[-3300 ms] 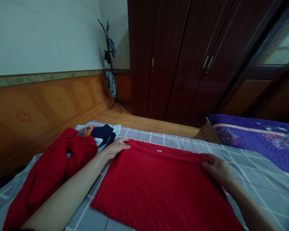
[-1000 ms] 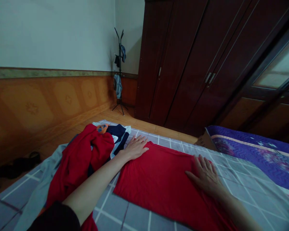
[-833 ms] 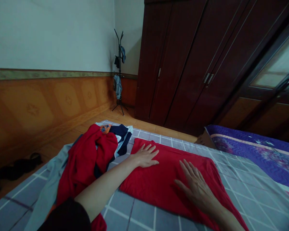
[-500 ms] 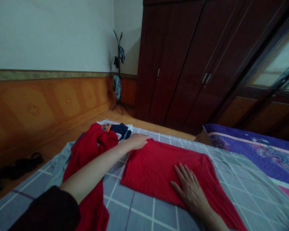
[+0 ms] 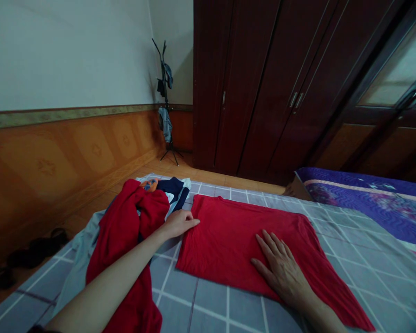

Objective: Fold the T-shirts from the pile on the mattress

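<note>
A red garment (image 5: 229,240) lies flattened in a folded shape on the checked grey bed cover, with a long part trailing toward the lower right. My left hand (image 5: 180,223) is at its left edge, thumb and fingers closed together on the cloth there. Flat on top of the garment, right of its middle, rests my right hand (image 5: 280,268) with the fingers spread. To the left, under and beside my left forearm, another red piece of clothing (image 5: 121,240) is heaped loosely.
Navy and white clothes (image 5: 173,187) lie behind the red heap at the bed's far edge. A purple flowered mattress (image 5: 350,189) is at the right. Beyond the bed stand a dark wardrobe (image 5: 249,92) and a coat rack (image 5: 165,92). Dark shoes (image 5: 34,249) are on the floor at left.
My left hand has moved from the garment's far left corner down along its left edge, toward me. The far corner now shows uncovered. My right hand stays flat on the cloth.
</note>
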The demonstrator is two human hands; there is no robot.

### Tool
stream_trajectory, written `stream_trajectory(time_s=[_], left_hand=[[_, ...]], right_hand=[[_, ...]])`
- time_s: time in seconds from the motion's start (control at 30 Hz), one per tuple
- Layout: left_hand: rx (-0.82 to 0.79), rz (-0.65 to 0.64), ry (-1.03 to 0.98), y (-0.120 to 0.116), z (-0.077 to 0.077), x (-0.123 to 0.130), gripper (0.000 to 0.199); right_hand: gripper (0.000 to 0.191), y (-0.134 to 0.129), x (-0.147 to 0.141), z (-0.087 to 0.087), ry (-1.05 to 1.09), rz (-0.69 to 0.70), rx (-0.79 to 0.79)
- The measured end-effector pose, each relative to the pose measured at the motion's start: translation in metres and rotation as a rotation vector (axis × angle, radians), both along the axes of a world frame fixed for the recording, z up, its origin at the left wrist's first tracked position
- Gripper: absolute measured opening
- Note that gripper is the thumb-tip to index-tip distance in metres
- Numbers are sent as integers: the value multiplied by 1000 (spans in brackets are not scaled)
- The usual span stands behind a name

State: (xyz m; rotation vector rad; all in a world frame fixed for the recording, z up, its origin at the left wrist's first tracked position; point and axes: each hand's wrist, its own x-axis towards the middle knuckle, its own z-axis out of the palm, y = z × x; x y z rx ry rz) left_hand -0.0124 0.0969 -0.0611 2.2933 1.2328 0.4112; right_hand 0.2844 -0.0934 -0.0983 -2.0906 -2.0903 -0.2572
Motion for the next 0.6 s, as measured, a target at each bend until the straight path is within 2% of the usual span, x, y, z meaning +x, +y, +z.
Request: stream_trajectory(time_s=[0.27, 0.37, 0.47, 0.53, 0.6], left_hand=[[-148, -15, -124, -7, -2, 1, 26], [-375, -16, -210, -9, 0, 1, 29], [-600, -41, -295, -10, 7, -3, 43], [-663, -80, -283, -11, 12, -6, 51], [-704, -113, -244, -12, 16, -8, 48]], right_hand=[[64, -3, -3, 4, 51, -3, 19], [65, -5, -6, 10, 57, -5, -24], [66, -7, -9, 16, 79, -6, -59], [67, -7, -10, 19, 94, -14, -77], [69, -8, -11, 22, 103, -20, -96]])
